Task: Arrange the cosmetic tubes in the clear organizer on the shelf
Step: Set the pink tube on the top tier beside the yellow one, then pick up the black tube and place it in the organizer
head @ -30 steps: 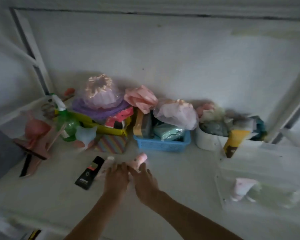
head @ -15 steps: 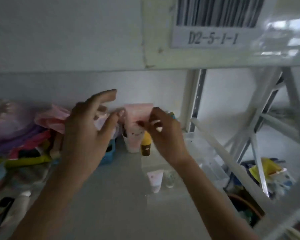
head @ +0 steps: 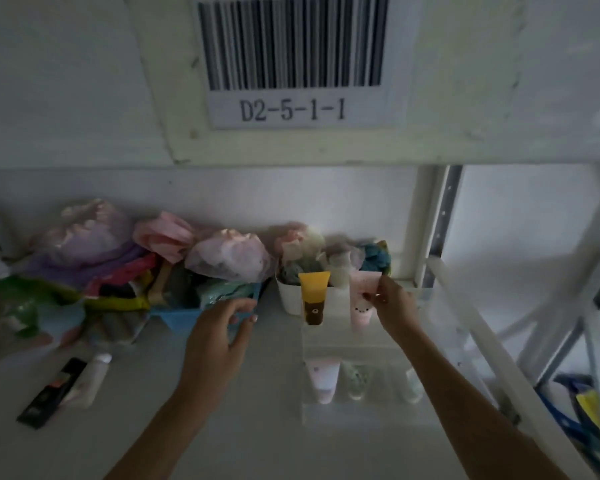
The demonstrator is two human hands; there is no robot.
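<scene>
A clear organizer (head: pixel 361 410) stands on the white shelf at the right. In its back row a yellow tube (head: pixel 313 299) with a brown cap stands upside down, and a pink tube (head: pixel 361 303) stands beside it. My right hand (head: pixel 392 303) pinches the pink tube's top edge. In the front row sit a white-pink tube (head: pixel 323 379) and two pale green tubes (head: pixel 355 381). My left hand (head: pixel 219 337) hovers over the shelf, fingers apart, holding nothing. A black tube (head: pixel 54 393) and a white tube (head: pixel 94 379) lie on the shelf at the left.
Along the back wall stand a blue basket (head: pixel 177 318) and a white tub (head: pixel 288 299), both piled with bagged items, with more clutter to the left. A barcode label (head: pixel 291 60) marked D2-5-1-1 hangs on the beam above. White rack struts (head: pixel 492 337) rise at the right.
The pink tube was lifted from the shelf in both hands, then carried right and down into the organizer's back row. My left hand let go and dropped toward the shelf.
</scene>
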